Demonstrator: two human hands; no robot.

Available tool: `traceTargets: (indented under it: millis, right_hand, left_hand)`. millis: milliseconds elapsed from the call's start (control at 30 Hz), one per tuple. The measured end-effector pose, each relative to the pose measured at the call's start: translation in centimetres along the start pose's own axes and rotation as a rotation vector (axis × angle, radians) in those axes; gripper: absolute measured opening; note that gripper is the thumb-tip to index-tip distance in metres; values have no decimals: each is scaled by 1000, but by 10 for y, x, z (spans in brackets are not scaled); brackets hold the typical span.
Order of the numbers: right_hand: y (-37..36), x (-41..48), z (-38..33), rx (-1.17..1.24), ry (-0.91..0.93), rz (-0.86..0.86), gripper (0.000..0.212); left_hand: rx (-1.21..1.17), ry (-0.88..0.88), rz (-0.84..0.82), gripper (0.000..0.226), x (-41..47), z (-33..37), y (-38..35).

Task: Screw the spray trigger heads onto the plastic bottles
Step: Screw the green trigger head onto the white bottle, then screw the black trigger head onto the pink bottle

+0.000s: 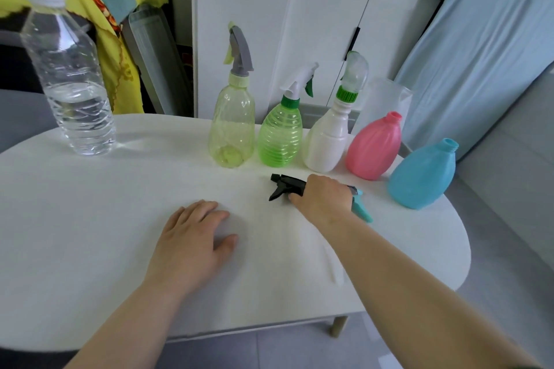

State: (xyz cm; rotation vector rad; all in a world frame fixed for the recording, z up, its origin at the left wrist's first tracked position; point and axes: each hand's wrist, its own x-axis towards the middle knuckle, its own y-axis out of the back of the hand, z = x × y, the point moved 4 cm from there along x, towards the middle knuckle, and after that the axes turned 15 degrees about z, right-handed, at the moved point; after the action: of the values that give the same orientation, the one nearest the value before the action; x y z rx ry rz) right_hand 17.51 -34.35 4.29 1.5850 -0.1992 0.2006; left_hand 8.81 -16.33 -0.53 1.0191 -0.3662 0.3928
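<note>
Five spray bottles stand in a row at the far side of the white table (pixel 90 234). A pale yellow bottle (pixel 231 129), a green bottle (pixel 280 136) and a white bottle (pixel 326 141) carry trigger heads. The pink bottle (pixel 374 148) and the blue bottle (pixel 422 175) have bare necks. My right hand (pixel 322 199) grips a black trigger head (pixel 284 186) lying on the table in front of the pink bottle. A teal trigger head (pixel 361 208) lies partly under that hand. My left hand (pixel 196 241) rests flat on the table.
A clear water bottle (pixel 69 75) with a white cap stands at the table's far left. A translucent jug (pixel 386 102) sits behind the pink bottle. White cabinets lie beyond the table, a grey sofa to the right. A thin white tube (pixel 332 266) lies by my right forearm.
</note>
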Motion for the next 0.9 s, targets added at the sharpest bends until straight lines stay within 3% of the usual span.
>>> traceTargets:
  millis: [100, 167, 467, 567, 733, 900]
  right_hand:
    - [0, 2, -3, 74, -47, -76, 13]
    - [-1, 2, -3, 246, -100, -141, 10]
    - [10, -24, 8, 1483, -618, -184, 20]
    - [23, -33, 21, 1785, -679, -180, 16]
    - [35, -51, 58, 1831, -671, -81, 4]
    - [35, -63, 112, 1734, -704, 83, 22]
  left_hand:
    - [2, -11, 24, 43, 1, 0, 1]
    - [2, -13, 30, 43, 0, 0, 1]
    - [23, -10, 33, 40, 2, 5, 5]
    - [37, 10, 11, 39, 1, 6, 7]
    - [62, 38, -36, 34, -1, 9, 9]
    - [-44, 100, -64, 19, 4, 21, 9]
